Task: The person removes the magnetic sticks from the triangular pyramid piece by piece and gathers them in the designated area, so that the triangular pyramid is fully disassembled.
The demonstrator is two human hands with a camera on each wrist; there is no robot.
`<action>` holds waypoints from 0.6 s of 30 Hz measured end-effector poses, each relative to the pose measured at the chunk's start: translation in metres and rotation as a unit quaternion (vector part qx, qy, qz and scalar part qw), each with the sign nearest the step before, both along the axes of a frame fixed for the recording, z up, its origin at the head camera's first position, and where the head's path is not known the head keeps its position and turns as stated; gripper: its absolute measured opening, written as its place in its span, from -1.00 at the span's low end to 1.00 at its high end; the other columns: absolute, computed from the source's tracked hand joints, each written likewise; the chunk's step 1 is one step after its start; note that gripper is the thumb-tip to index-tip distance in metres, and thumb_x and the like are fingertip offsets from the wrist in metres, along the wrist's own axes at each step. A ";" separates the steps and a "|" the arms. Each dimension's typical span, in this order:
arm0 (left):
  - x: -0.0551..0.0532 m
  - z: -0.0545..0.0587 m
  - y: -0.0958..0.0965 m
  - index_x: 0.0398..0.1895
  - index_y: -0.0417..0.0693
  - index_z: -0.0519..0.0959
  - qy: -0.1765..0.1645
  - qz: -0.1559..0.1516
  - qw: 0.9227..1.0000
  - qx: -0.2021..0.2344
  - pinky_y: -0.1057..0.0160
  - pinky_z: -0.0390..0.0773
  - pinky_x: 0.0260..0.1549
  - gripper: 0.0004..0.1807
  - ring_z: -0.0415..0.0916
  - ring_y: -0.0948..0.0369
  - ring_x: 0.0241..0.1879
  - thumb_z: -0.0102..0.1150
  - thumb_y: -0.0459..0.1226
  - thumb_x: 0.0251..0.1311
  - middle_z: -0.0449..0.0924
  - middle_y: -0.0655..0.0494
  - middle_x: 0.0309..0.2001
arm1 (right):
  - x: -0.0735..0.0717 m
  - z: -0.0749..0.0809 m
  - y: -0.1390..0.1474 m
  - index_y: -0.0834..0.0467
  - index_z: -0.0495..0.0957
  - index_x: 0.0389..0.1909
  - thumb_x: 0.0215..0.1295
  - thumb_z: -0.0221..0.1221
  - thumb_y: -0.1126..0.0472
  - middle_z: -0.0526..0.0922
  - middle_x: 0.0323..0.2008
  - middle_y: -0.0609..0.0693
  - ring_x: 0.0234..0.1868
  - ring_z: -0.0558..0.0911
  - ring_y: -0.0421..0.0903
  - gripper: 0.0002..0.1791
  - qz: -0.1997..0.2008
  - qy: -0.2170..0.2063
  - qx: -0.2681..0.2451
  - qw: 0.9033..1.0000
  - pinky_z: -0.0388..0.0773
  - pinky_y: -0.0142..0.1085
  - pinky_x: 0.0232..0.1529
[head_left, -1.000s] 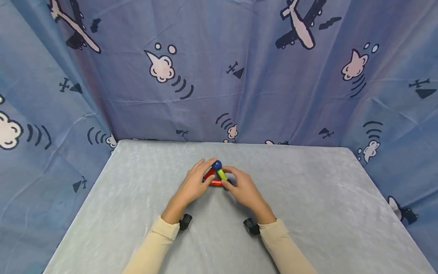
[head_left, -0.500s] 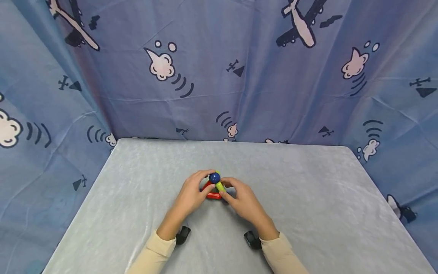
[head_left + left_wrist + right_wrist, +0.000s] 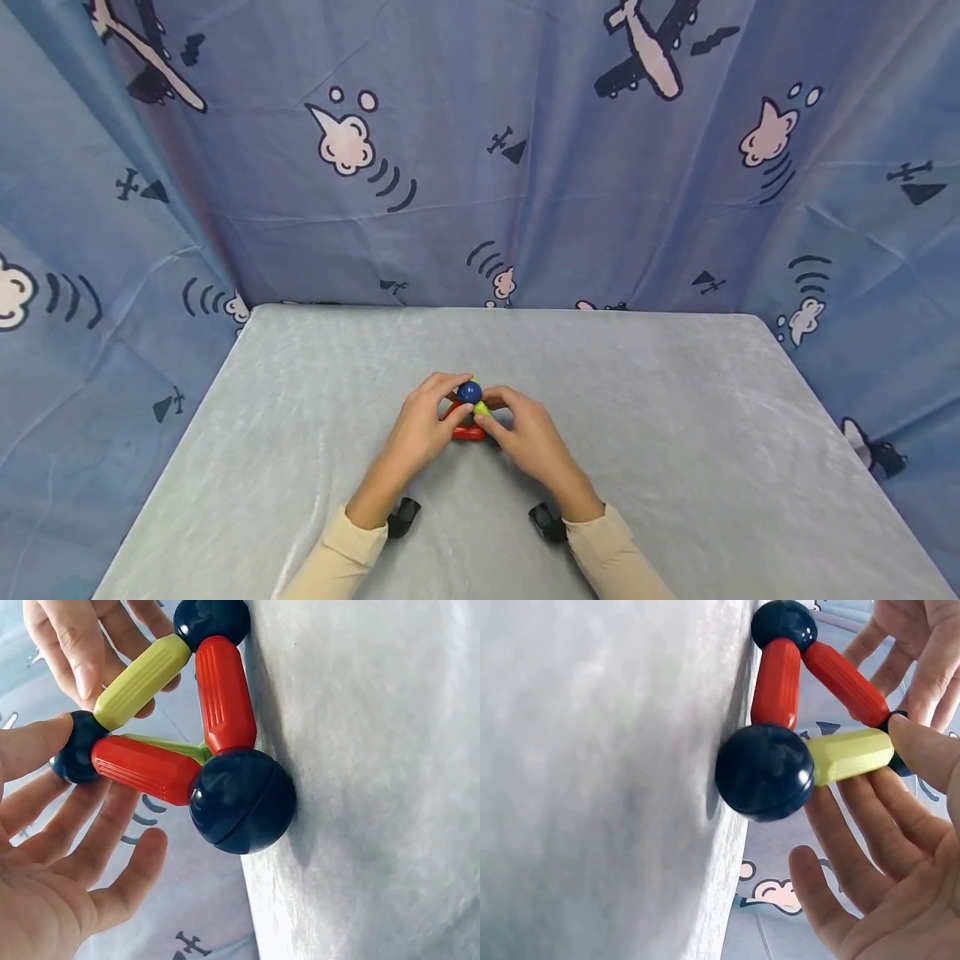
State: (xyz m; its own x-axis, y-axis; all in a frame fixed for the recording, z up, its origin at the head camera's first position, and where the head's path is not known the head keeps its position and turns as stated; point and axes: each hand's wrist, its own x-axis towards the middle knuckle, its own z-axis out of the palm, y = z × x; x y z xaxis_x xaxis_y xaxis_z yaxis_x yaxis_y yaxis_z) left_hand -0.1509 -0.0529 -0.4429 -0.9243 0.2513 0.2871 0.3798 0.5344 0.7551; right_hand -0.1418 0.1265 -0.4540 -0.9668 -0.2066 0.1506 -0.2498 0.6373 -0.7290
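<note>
The wrist views show two glossy dark-blue plastic lower balls [image 3: 244, 802] at the grey fabric-covered worktop [image 3: 637, 442], mostly hidden in the head view. The red, yellow-green and blue frame [image 3: 468, 433] stands mid-worktop, apex upward, its ribbed lower red rod [image 3: 225, 694] running left to right. The left hand [image 3: 420, 425] pinches the top ball [image 3: 469, 392]; the right hand [image 3: 528, 433] grips the sloping yellow-green rod [image 3: 853, 756] near its upper end.

Top ball [image 3: 469, 392]: plain glossy dark blue; lower balls [image 3: 242, 802] match. Red rods [image 3: 225, 694]: one solid colour each. Yellow-green rod [image 3: 853, 756]: likewise unpatterned. Table covering [image 3: 637, 400]: pale grey, faintly mottled. Curtain [image 3: 450, 83]: blue shading to violet, printed with pinkish-white and dark aeroplanes, dark-outlined pale clouds, curved dark stripes. Sleeves [image 3: 333, 560]: plain cream. Wrist cameras [image 3: 403, 517]: black.
</note>
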 end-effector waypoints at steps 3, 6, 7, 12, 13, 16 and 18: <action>-0.001 0.000 0.001 0.18 -0.08 0.60 0.007 0.003 1.000 -0.003 0.18 0.59 -0.21 -0.54 0.59 0.17 -0.13 0.37 -0.30 0.18 0.63 0.03 0.04 | -0.001 -0.001 -0.001 0.03 0.59 0.03 0.30 0.30 0.07 0.72 -0.05 -0.03 0.05 0.67 -0.04 -0.69 -0.003 0.009 -0.002 1.000 0.52 0.07 0.18; -0.001 -0.002 0.002 0.13 -0.09 0.62 0.013 0.007 1.000 -0.001 0.29 0.49 -0.37 -0.56 0.58 0.18 -0.19 0.39 -0.29 0.16 0.67 0.04 -0.01 | -0.001 -0.003 -0.001 0.05 0.58 -0.01 0.31 0.29 0.09 0.73 -0.08 -0.03 0.01 0.69 -0.05 -0.72 -0.001 0.022 -0.001 1.000 0.55 0.05 0.14; -0.001 -0.002 0.003 0.11 -0.10 0.63 0.015 0.009 1.000 0.004 0.28 0.49 -0.37 -0.57 0.58 0.17 -0.20 0.39 -0.30 0.15 0.68 0.04 -0.03 | -0.001 -0.004 -0.001 0.06 0.58 -0.02 0.31 0.29 0.10 0.73 -0.10 -0.03 -0.01 0.69 -0.05 -0.73 0.000 0.029 0.001 1.000 0.56 0.04 0.12; -0.002 -0.003 0.005 0.01 -0.11 0.67 0.013 0.016 0.999 0.046 0.00 0.60 -0.20 -0.61 0.63 0.14 -0.23 0.43 -0.34 0.06 0.71 0.03 -0.10 | -0.002 -0.004 0.000 0.09 0.57 -0.07 0.25 0.30 0.14 0.73 -0.18 -0.02 -0.10 0.70 -0.06 -0.75 0.005 0.050 0.011 0.999 0.60 -0.03 0.01; -0.002 -0.003 0.005 -0.01 -0.10 0.68 0.010 0.018 0.998 0.053 -0.03 0.60 -0.19 -0.62 0.63 0.14 -0.24 0.44 -0.35 0.05 0.71 0.03 -0.11 | -0.002 -0.004 0.000 0.08 0.57 -0.08 0.24 0.31 0.15 0.72 -0.20 -0.03 -0.12 0.70 -0.07 -0.75 0.006 0.050 0.013 0.999 0.61 -0.05 -0.01; -0.002 -0.004 0.006 -0.05 -0.07 0.69 0.005 0.029 0.998 0.060 -0.04 0.55 -0.08 -0.63 0.65 0.16 -0.27 0.47 -0.35 0.01 0.73 0.06 -0.15 | -0.002 -0.004 0.000 0.07 0.56 -0.11 0.23 0.31 0.17 0.70 -0.24 -0.05 -0.16 0.68 -0.10 -0.76 0.009 0.045 0.015 0.999 0.61 -0.11 -0.07; -0.001 -0.005 0.006 -0.07 -0.04 0.70 0.008 0.037 0.998 0.058 0.00 0.44 -0.05 -0.64 0.65 0.17 -0.29 0.49 -0.34 -0.01 0.74 0.08 -0.18 | -0.001 -0.004 -0.001 0.06 0.55 -0.11 0.24 0.31 0.18 0.68 -0.25 -0.06 -0.18 0.66 -0.13 -0.78 0.011 0.040 0.016 0.999 0.60 -0.14 -0.09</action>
